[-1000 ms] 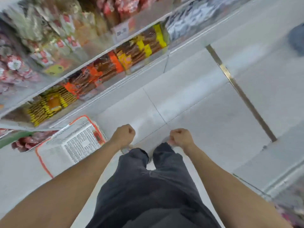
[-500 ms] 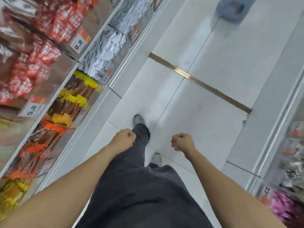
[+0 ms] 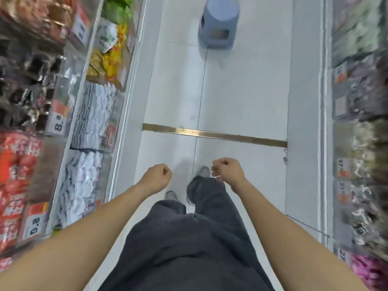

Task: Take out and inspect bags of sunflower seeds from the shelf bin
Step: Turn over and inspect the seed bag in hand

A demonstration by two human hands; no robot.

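I am looking down a shop aisle, and no bag of sunflower seeds can be told apart in the blurred shelves. My left hand (image 3: 156, 177) is curled into a fist over the floor and holds nothing. My right hand (image 3: 227, 171) is also curled and empty, above my right leg. Clear-fronted shelf bins line the left side; one holds white packets (image 3: 92, 122), another yellow packets (image 3: 111, 61). Neither hand touches a shelf.
A blue-grey plastic stool (image 3: 218, 24) stands in the aisle ahead. A brass strip (image 3: 214, 135) crosses the white floor tiles. Blurred shelves of dark packets (image 3: 361, 101) run along the right, and red packets (image 3: 16, 164) with price tags fill the near left.
The view has swung from the left shelves to straight down the aisle, and the stool has come nearer. The white basket on the floor has dropped out of view. Both hands stay curled and empty.
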